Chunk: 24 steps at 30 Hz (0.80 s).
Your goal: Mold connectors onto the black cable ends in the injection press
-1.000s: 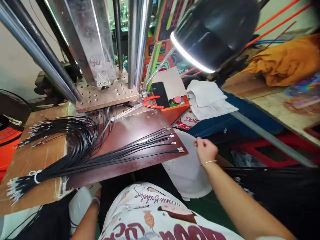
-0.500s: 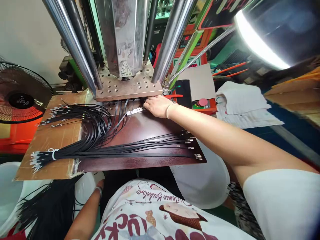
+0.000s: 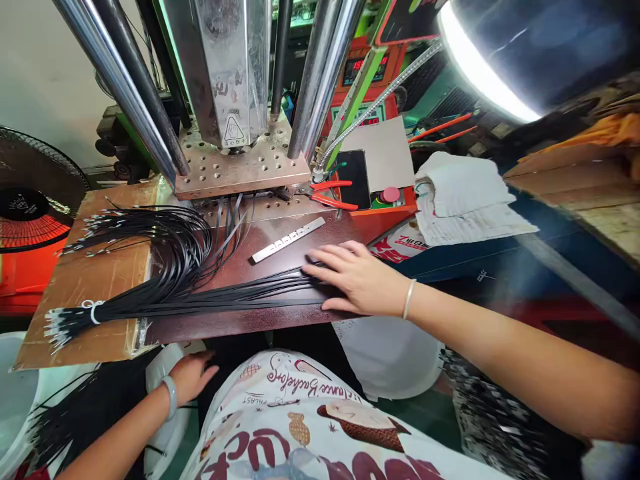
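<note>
Since half a second ago the right hand (image 3: 361, 279) has drawn back from the metal press plate at the table's far edge and now lies flat, fingers spread, on the right-hand ends of the long black flat cable strips (image 3: 240, 295), near the front right corner of the dark brown table (image 3: 280, 250); the left hand (image 3: 190, 375) has shifted from beside the lap to rest loosely open below the table's front edge, holding nothing

Going left to right: a round black fan (image 3: 30, 207) stands beyond the left edge; a sheet of brown cardboard (image 3: 95, 280) covers the table's left end, and on it the strips' tinned ends are tied with a small white loop (image 3: 93, 308). From there the strips fan out, some curling up toward the perforated copper-coloured press plate (image 3: 240, 170) at the far edge, the rest running straight along the front edge under the right hand. A slim silver metal bar with square slots (image 3: 287, 239) lies loose just beyond that hand, not touching it. Red-handled pliers (image 3: 327, 193) lie at the far right corner, with folded white cloths (image 3: 465, 200) off the right edge

The strips look light, thin and limp, likely smooth enough to slide over one another, so a flat palm pins them well. To lift one, I would judge pinching near its metal-tipped end is best, as the middle would sag and tangle with its neighbours
</note>
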Motion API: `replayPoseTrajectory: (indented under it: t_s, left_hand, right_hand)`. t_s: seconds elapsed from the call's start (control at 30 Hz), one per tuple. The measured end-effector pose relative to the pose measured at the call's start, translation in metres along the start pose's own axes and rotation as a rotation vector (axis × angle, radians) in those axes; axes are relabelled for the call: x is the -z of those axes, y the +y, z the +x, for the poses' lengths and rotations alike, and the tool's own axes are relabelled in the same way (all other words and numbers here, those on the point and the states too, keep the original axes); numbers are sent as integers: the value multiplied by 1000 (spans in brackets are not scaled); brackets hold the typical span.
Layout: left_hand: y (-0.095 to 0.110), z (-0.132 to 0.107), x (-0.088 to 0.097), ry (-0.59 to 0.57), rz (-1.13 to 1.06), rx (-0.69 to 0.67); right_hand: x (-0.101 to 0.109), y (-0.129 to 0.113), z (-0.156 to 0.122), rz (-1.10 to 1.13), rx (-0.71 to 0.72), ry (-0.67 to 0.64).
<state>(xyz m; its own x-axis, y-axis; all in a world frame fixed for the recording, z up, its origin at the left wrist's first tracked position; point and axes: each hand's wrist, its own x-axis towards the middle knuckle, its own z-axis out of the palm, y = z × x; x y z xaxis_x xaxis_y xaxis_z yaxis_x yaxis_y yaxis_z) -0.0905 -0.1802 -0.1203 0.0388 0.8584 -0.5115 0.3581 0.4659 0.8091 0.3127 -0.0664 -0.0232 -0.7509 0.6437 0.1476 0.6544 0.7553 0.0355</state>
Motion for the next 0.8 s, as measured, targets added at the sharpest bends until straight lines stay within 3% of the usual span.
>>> replayPoseTrajectory:
  t_s: [0.1, 0.13, 0.2, 0.27, 0.37, 0.5, 0.7, 0.8]
  left_hand:
    - [65, -20, 5, -358, 286, -340]
    - [90, -20, 4, -387, 387, -492]
    - [136, -8, -3, -259, 563, -725]
    - [171, 14, -13, -124, 759, -808]
    - [195, 46, -27, -109, 1073, -706]
    - [208, 62, -32, -274, 1277, -503]
    - [232, 70, -17, -429, 1067, -386]
    - [237, 77, -12, -484, 989, -330]
  right_hand:
    - [-1, 4, -28, -74, -228, 105]
    - [-2, 3, -32, -67, -270, 148]
    - [-5, -3, -31, -14, -261, 215]
    - [-6, -12, -24, 43, -223, 261]
    - [-7, -22, -13, 117, -248, 360]
    - [-12, -23, -17, 185, -318, 508]
    - [-22, -24, -34, 204, -411, 614]
    - [-22, -26, -35, 173, -383, 495]
